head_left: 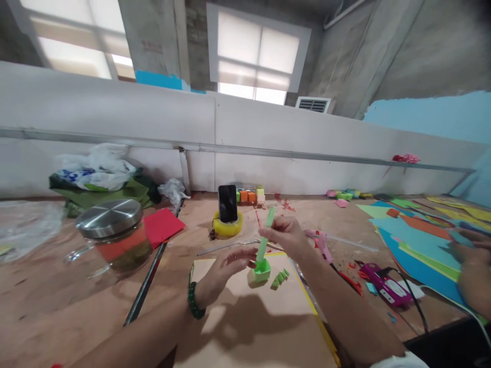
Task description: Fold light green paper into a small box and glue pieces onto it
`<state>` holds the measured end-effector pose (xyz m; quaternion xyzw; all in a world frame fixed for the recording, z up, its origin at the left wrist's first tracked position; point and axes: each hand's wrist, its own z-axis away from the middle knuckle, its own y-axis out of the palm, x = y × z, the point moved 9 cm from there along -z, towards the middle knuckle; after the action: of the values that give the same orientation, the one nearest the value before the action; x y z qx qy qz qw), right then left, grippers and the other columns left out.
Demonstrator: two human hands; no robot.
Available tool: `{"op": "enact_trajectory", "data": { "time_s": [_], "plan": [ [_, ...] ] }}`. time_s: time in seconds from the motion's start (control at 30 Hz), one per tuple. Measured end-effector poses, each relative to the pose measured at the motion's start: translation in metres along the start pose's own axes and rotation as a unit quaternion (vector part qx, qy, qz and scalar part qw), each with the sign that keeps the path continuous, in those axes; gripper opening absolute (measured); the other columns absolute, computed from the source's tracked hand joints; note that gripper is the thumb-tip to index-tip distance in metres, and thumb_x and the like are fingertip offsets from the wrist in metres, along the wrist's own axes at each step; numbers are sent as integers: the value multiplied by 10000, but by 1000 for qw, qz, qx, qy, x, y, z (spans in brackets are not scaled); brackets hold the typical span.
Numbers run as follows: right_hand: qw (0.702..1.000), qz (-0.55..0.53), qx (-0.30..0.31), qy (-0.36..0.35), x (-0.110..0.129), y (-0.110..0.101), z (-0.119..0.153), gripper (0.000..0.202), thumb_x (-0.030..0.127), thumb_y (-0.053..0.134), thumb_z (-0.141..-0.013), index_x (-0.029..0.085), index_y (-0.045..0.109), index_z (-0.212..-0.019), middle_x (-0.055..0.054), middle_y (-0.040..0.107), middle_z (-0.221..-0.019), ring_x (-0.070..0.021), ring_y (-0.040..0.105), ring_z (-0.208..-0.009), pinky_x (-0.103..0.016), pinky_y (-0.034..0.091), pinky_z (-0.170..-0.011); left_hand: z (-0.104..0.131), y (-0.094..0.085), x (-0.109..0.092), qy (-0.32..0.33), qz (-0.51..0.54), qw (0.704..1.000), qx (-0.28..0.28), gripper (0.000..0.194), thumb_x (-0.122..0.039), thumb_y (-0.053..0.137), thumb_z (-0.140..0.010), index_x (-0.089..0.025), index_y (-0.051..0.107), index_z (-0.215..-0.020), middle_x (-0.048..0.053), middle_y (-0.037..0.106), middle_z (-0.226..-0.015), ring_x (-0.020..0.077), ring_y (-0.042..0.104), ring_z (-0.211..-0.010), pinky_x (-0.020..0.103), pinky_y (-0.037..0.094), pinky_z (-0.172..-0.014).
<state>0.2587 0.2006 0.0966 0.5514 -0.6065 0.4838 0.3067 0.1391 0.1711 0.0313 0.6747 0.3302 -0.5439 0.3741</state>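
Note:
A light green paper strip (265, 235) stands slanted, its upper part pinched in my right hand (286, 235). Its lower end meets a small open green paper box (261, 271) on the cream sheets (238, 317). My left hand (226, 271), with a green bead bracelet (195, 301) at the wrist, has its fingertips at the box's rim and the strip's lower end; whether they grip either is unclear. Just right of the box lie several small folded green pieces (280, 279).
Left are a glass tea mug (123, 250) and red paper (163, 225). Behind, a phone (227, 203) rests on a yellow tape roll (227, 225) near small coloured boxes (249, 197). Right are a pink glue gun (321, 245), a purple power strip (387, 289), coloured papers (425, 245) and another person's hand (473, 266).

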Motion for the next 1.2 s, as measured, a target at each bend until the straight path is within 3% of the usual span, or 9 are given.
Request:
{"op": "enact_trajectory", "data": {
  "time_s": [0.1,0.23,0.3,0.4,0.5,0.67,0.87,1.03,1.2],
  "plan": [
    [996,65,56,-16,-9,24,5,470,502,687,-711,169,451,-478,48,359,-485,-70,311,-464,-219,243,-409,-4,-8,6,-37,-5,999,-36,321,-461,783,-598,-159,682,-640,0,597,-625,140,496,-627,260,376,-612],
    [986,128,13,-109,-13,30,15,312,389,508,-881,168,585,-674,27,467,-583,-91,410,-491,-218,364,-451,-7,-17,20,-75,14,994,-73,335,-417,791,-569,-157,591,-500,-40,468,-526,94,368,-531,240,287,-530],
    [958,195,-2,-209,-4,31,29,187,258,461,-916,182,631,-907,-20,589,-762,-119,531,-608,-244,468,-563,-7,-21,26,-90,38,991,-88,334,-437,774,-576,-160,592,-534,-38,470,-560,90,368,-537,229,284,-523],
    [887,298,30,-352,6,45,59,250,97,455,-884,203,618,-1041,-79,644,-956,-167,611,-842,-289,525,-722,-6,-21,34,-112,74,987,-93,321,-421,770,-558,-167,574,-547,-36,459,-581,90,377,-546,215,294,-515],
    [858,330,29,-393,6,49,74,267,68,446,-881,211,622,-1023,-80,656,-931,-175,613,-863,-298,533,-744,-4,-16,38,-131,95,984,-73,271,-357,775,-535,-168,581,-552,-24,481,-595,97,399,-566,211,309,-520],
    [878,293,17,-377,4,41,72,136,154,517,-903,214,632,-944,-72,650,-898,-169,607,-832,-291,529,-718,-4,-12,38,-141,101,984,-50,246,-296,781,-510,-162,575,-512,-23,469,-568,105,414,-581,215,302,-520],
    [891,244,52,-378,-2,42,74,171,178,495,-930,223,659,-915,-67,682,-921,-167,583,-795,-316,508,-717,-7,-16,37,-124,76,987,-66,239,-358,786,-542,-156,659,-554,-4,542,-579,108,409,-569,235,305,-549],
    [960,152,-16,-236,-26,27,57,221,368,580,-894,200,672,-784,-39,582,-781,-151,554,-709,-269,479,-608,-7,-21,37,-91,39,991,-93,185,-328,758,-583,-168,745,-674,24,664,-687,134,469,-646,239,335,-603],
    [997,46,-19,-52,-68,29,45,379,511,638,-807,177,593,-635,-1,524,-670,-122,489,-607,-228,400,-512,-9,-22,33,-69,-21,993,-94,192,-349,743,-580,-176,760,-661,41,695,-699,159,487,-662,254,364,-608]
  ]
}}
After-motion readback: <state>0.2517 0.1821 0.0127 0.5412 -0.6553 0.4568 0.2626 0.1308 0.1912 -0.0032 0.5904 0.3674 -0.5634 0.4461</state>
